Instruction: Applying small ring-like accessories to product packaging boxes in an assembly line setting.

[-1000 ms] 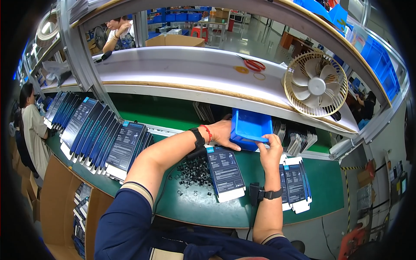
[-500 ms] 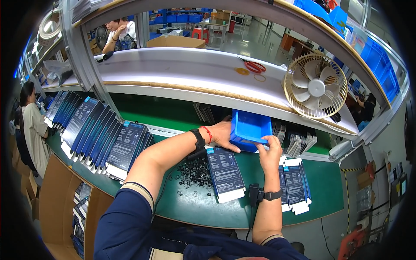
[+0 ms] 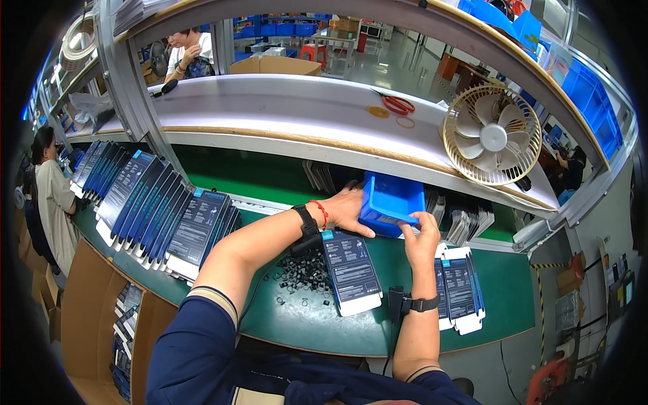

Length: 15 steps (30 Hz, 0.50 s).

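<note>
A blue plastic bin point(image 3: 395, 196) is tilted at the front of the low shelf, its opening facing me. My left hand point(image 3: 343, 208) presses against its left side, thumb low by the front and fingers reaching back, partly hidden by the bin. My right hand point(image 3: 423, 233) pinches the bin's front right rim between thumb and fingers. Below the bin lies a flat dark blue printed carton point(image 3: 352, 270) with a white end flap. Left of this carton, many small black clip-like parts point(image 3: 300, 273) are scattered on the green table, partly under my left forearm.
More flat cartons point(image 3: 459, 287) lie right of my right wrist. A long row of dark blue cartons point(image 3: 145, 202) leans at the left, above an open cardboard box point(image 3: 101, 324). Stacked cartons point(image 3: 466, 219) fill the low shelf. A fan point(image 3: 493, 135) and red scissors point(image 3: 397, 104) sit above.
My hands and the bin have barely moved; the bin sits a touch further right. The person across the bench has lowered a hand slightly.
</note>
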### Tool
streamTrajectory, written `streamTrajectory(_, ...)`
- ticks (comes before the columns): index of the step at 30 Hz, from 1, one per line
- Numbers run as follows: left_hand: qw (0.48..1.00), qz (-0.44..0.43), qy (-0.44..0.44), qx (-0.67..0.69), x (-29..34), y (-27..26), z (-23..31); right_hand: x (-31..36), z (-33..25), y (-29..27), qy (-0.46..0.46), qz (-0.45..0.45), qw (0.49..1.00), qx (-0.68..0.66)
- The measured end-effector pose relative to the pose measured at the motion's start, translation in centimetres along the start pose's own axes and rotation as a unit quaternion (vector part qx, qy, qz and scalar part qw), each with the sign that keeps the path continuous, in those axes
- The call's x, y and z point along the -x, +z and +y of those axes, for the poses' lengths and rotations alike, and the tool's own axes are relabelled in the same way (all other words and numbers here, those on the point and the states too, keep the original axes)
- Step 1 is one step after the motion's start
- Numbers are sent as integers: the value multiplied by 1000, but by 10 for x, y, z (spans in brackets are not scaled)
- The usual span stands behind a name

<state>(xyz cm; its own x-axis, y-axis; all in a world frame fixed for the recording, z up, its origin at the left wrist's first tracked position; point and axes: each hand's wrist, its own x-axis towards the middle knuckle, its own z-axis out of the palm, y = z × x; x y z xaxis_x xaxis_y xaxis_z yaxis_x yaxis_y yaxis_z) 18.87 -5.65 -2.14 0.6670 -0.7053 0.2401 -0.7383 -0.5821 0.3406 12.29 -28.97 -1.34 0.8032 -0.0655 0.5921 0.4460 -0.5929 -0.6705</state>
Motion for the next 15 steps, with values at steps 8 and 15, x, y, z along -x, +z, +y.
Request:
streamTrajectory(8,995,-27,-100,-2,25,-9,3,1,-1,5,-16,14,999,31)
streamTrajectory(15,984,73,-162,19,59,-28,30,2,-2,10,-37,21,996,74)
